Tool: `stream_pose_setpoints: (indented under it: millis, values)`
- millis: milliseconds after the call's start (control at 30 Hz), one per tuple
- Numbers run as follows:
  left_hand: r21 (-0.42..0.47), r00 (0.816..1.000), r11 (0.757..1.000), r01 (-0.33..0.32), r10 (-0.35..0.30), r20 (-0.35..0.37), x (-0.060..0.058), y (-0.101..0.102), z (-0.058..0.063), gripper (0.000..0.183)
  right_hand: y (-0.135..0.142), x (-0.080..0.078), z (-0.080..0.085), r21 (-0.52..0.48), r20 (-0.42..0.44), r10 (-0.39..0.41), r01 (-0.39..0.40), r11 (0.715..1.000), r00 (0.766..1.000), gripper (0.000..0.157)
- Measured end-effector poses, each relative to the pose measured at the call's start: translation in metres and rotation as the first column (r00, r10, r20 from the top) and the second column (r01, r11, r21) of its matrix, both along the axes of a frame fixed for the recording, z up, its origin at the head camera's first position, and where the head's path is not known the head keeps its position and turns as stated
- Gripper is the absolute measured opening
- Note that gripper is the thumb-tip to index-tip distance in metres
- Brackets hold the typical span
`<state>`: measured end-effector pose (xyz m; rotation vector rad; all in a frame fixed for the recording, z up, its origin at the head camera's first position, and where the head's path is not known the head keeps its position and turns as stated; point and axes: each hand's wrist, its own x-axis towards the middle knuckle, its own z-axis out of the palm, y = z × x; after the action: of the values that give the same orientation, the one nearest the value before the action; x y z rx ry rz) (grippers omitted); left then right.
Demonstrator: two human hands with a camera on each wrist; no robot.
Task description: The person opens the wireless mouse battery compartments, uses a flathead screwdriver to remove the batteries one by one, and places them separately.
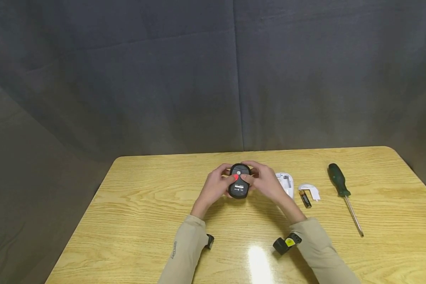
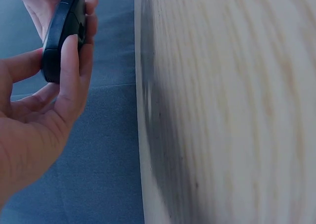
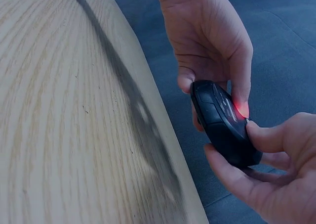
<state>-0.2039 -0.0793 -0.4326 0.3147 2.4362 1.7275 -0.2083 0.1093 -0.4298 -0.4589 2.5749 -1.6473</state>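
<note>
A black computer mouse (image 1: 239,192) is held up off the table between both hands, its labelled underside facing the head camera. My left hand (image 1: 212,188) grips one side, the thumb lying over the underside near the sensor, where red light glows on its tip. From the other side my right hand (image 1: 268,184) grips it too, thumb on the underside and fingers wrapped behind. The left wrist view shows the mouse (image 2: 63,28) edge-on, fingers round its rim. In the right wrist view the mouse (image 3: 217,120) is tilted, with pale label print visible.
Right of the hands lies a white mouse (image 1: 287,182), upturned and partly hidden by the right forearm. Beside it are a curved white cover (image 1: 311,189) and a small battery (image 1: 305,199). Farther right lies a green-handled screwdriver (image 1: 337,180). A dark curtain (image 1: 177,86) hangs behind the wooden table (image 1: 138,225).
</note>
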Motion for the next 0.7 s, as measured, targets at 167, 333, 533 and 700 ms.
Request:
stream_pose_setpoints:
  millis: [167,333,533,700]
  values:
    - [-0.002,1.000,1.000,-0.001,0.001,-0.001,0.0005,0.0003,-0.0002,0.041,-0.0024,0.0007,-0.0006,0.008,-0.035,-0.022,0.023,1.000,0.999,0.042]
    - [-0.011,1.000,1.000,0.018,-0.018,0.011,-0.0009,0.0020,-0.0006,0.040,-0.0020,0.0006,0.0005,-0.018,0.009,-0.071,0.072,0.997,0.997,0.046]
    - [-0.009,1.000,1.000,0.011,-0.011,0.008,-0.0012,0.0024,-0.0012,0.041,0.0004,-0.0009,-0.0002,-0.046,0.056,-0.074,0.076,0.996,0.996,0.047]
    - [-0.019,1.000,1.000,0.005,-0.005,0.005,-0.0008,0.0025,-0.0003,0.043,-0.0014,0.0001,0.0005,-0.050,0.038,-0.111,0.113,0.992,0.993,0.044]
